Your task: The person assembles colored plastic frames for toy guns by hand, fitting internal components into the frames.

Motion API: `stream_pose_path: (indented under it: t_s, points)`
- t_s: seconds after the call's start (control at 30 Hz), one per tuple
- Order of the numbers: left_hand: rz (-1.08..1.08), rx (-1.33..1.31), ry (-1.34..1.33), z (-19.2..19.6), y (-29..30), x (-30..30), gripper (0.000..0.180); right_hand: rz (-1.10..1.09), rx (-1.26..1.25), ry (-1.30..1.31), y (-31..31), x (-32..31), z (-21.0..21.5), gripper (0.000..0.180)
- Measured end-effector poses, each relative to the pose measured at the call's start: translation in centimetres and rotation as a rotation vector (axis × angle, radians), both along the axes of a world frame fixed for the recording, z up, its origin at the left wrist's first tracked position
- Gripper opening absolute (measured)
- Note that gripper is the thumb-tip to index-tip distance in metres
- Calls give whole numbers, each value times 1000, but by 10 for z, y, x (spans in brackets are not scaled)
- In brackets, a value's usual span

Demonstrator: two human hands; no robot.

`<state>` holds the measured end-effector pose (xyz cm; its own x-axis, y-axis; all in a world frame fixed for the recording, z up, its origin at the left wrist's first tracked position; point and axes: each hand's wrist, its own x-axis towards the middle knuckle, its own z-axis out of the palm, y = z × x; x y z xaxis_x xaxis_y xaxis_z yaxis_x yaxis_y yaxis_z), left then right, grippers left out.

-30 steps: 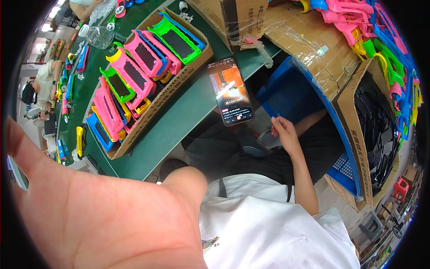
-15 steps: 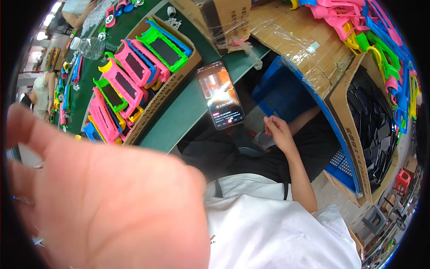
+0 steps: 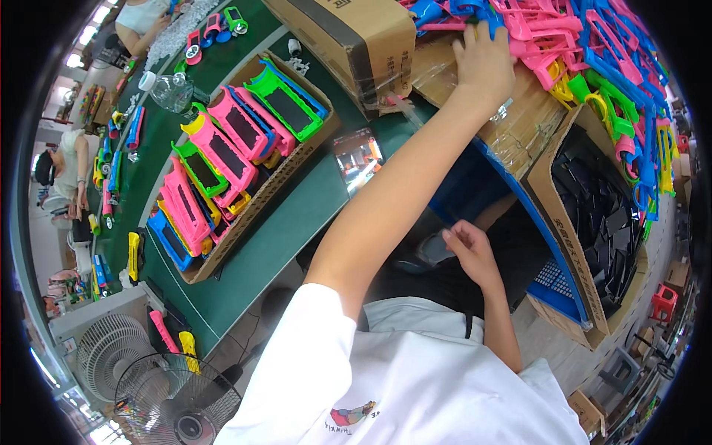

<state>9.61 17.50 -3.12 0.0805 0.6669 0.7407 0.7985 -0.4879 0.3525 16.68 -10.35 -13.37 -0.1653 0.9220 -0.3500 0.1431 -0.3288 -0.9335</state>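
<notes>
My left hand (image 3: 483,65) is stretched far out to the upper right, over the edge of a heap of coloured plastic frames (image 3: 545,41). Its spread fingers touch a blue plastic part (image 3: 487,13) there, and no firm hold on it shows. Over my lap, my right hand (image 3: 475,254) has its fingers curled with thumb and index close together, and nothing shows in them. A lit phone (image 3: 357,157) lies beyond my left forearm, which covers its lower part.
On the green table (image 3: 297,200) stands a carton (image 3: 298,157) of pink, green and blue frames with dark panels. A closed cardboard box (image 3: 374,44) is behind it. To the right, an open box (image 3: 567,245) holds dark glossy plates. Fans (image 3: 178,400) stand lower left; co-workers sit far left.
My left hand, close before the camera earlier, has swung across to the heap at upper right. Its forearm now crosses the phone. My right hand has dropped slightly.
</notes>
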Motion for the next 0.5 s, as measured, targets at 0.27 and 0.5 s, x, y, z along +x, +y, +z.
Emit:
stream_pose_path:
  t_s: [0.27,0.5]
  points:
    - [-38,-403,-185,-10,1,12,61,39,524,-74,-31,36,136,13]
    - [-19,-354,-405,-29,24,16,54,-312,788,-837,-5,69,175,17]
